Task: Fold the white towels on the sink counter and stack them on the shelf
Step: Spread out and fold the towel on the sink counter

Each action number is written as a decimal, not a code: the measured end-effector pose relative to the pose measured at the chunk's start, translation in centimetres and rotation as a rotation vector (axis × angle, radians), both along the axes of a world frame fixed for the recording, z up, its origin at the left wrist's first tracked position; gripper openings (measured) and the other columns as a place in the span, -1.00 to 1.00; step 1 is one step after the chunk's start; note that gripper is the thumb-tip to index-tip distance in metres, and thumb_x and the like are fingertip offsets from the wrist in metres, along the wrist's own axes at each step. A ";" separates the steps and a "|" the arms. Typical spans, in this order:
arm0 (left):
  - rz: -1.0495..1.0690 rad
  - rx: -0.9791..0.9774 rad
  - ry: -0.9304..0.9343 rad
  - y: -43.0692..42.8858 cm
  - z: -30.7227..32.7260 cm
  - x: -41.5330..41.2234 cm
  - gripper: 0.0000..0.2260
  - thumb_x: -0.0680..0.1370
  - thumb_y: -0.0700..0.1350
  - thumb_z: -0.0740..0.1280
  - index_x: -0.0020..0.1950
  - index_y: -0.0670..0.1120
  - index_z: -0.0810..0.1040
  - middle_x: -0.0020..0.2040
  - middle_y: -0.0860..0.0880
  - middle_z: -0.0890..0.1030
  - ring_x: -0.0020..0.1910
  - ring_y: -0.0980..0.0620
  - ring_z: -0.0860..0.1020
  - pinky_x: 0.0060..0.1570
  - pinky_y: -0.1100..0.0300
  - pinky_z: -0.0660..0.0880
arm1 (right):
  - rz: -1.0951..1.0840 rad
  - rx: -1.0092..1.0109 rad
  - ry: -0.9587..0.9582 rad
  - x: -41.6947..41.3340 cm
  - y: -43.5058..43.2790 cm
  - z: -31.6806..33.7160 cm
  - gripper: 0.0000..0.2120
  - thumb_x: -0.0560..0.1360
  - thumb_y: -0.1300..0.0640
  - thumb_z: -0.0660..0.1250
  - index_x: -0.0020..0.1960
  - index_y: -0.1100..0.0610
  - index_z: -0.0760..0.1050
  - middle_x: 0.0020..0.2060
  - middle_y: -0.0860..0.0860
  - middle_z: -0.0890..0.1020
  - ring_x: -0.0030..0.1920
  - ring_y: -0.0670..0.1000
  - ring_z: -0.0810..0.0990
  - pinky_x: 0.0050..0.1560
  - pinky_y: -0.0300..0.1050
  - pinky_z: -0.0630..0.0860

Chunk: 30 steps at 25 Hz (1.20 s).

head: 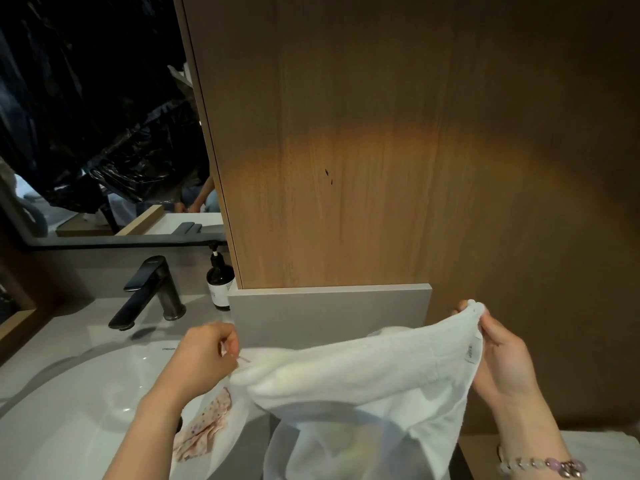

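Note:
A white towel hangs stretched between my two hands above the sink counter, its lower part drooping toward the bottom of the view. My left hand pinches its left top corner over the basin's right side. My right hand pinches the right top corner, held higher, with a small label showing next to the fingers. More white cloth peeks out behind the towel on the counter.
A white basin with a dark faucet lies at the left. A brown pump bottle stands by the grey ledge. A pink dotted cloth rests on the basin edge. A tall wooden panel rises straight ahead.

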<state>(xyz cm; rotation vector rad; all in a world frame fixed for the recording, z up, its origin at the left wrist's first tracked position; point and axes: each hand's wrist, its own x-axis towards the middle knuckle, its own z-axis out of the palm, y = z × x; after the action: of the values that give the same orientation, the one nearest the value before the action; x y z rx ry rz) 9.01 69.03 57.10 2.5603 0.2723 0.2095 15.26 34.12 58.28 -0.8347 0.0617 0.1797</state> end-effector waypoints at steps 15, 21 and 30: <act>0.090 -0.347 -0.097 -0.1 -1.8 -3.7 -0.81 0.46 -0.19 0.42 -0.34 0.00 0.64 -0.27 0.00 0.66 -0.27 0.11 0.59 -0.23 0.38 0.43 | -0.062 -0.016 -0.019 -0.4 -0.6 0.9 -0.75 0.16 -0.11 0.40 -0.27 0.02 0.67 -0.32 -0.02 0.65 -0.28 -0.07 0.67 -0.30 -0.19 0.60; 0.262 -0.356 -0.273 -2.1 0.3 -6.4 -0.90 0.46 -0.18 0.43 -0.26 -0.09 0.62 -0.29 0.09 0.65 -0.16 0.01 0.60 -0.19 0.36 0.43 | -0.191 -0.348 -0.028 -2.0 -1.9 1.4 -0.74 0.59 -0.06 0.13 0.03 0.05 0.52 -0.09 0.03 0.65 -0.07 0.01 0.64 -0.05 -0.06 0.55; 0.351 -0.404 -0.398 -6.0 5.0 -12.3 -0.95 0.44 -0.24 0.41 -0.22 -0.15 0.57 -0.21 -0.02 0.65 -0.12 0.01 0.59 -0.12 0.24 0.42 | -0.387 -0.620 -0.314 -4.1 -4.0 2.3 -0.80 0.62 0.13 0.13 0.08 0.07 0.53 -0.07 -0.10 0.60 -0.07 -0.21 0.58 0.01 -0.21 0.54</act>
<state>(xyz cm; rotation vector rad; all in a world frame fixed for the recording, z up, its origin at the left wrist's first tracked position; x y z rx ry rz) -3.26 63.03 62.14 2.0053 0.5468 0.7079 11.16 30.09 60.62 -1.4394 -0.0202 -0.3557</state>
